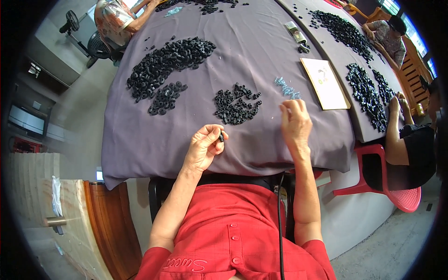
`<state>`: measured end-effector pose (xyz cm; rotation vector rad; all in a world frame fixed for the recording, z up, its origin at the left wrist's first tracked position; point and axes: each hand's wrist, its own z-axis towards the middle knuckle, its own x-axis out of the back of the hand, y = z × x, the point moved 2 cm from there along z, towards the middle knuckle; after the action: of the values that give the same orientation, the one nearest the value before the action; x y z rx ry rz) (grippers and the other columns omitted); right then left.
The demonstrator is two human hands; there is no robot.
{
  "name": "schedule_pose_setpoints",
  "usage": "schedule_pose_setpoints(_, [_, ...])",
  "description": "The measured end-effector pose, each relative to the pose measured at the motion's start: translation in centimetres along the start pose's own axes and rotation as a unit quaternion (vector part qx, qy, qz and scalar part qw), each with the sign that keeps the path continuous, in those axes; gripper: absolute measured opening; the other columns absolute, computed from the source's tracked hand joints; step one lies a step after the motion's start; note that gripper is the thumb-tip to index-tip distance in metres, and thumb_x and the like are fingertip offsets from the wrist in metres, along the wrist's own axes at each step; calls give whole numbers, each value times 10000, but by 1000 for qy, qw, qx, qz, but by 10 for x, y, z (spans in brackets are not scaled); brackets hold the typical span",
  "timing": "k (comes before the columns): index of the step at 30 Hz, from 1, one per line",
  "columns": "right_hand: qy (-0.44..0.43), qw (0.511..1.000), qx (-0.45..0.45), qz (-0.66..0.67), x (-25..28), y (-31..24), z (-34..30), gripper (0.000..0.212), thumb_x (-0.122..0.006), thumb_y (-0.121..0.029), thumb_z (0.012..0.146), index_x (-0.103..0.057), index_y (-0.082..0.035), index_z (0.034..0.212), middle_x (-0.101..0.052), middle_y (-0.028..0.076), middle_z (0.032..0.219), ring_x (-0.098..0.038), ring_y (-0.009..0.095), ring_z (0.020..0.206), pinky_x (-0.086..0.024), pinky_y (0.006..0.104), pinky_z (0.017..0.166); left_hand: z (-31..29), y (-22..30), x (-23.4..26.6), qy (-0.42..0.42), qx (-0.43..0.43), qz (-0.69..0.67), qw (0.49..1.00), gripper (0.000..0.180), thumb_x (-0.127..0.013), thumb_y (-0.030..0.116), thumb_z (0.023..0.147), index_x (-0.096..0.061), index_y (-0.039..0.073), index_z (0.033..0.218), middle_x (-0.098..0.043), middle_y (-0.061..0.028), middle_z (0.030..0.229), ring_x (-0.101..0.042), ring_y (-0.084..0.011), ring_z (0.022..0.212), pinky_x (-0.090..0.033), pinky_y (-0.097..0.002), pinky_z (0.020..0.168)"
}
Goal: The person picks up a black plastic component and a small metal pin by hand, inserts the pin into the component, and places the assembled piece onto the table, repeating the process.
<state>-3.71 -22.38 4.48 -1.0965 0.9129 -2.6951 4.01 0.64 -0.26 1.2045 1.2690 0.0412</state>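
Note:
My left hand [204,147] is closed in a pinch on a small black plastic part [221,136], held upright above the near edge of the table. At the near edge of a little pile of shiny pale-blue pieces that look like springs [285,87], my right hand [297,122] is bent down with thumb and fingers drawn together; whatever is between the fingertips is hidden. Between and beyond my hands lies a pile of small black ring-like parts [237,105]. Farther left are a large heap of black parts [168,63] and a smaller cluster of round black caps [167,98].
A grey-purple cloth [261,149] covers the table. To the right lie a pale board [325,84] and a small packet [295,32]. Other people sit around the tables, one on a pink chair [396,193] at right. More black heaps [366,95] are there. A black cable [280,224] hangs down my front.

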Motion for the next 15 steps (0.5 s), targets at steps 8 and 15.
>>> schedule_pose_setpoints(8, [-35,977,-82,-193,-1,57,0,152,-591,-133,826,-579,-52,954,-524,125,943,-570,308,849,-477,402,714,2,-1,0,-21,19,-8,1000,160,-616,196,873,-628,54,948,-607,-64,783,-467,-75,541,-372,-194,491])
schedule_pose_setpoints(15, [-35,977,-82,-194,-3,53,-2,92,-574,-132,839,-539,-64,892,-531,112,902,-572,318,799,-470,413,673,-2,-1,-1,-8,11,-8,1000,143,-615,191,876,-629,59,929,-605,-48,758,-481,-78,541,-380,-198,479])
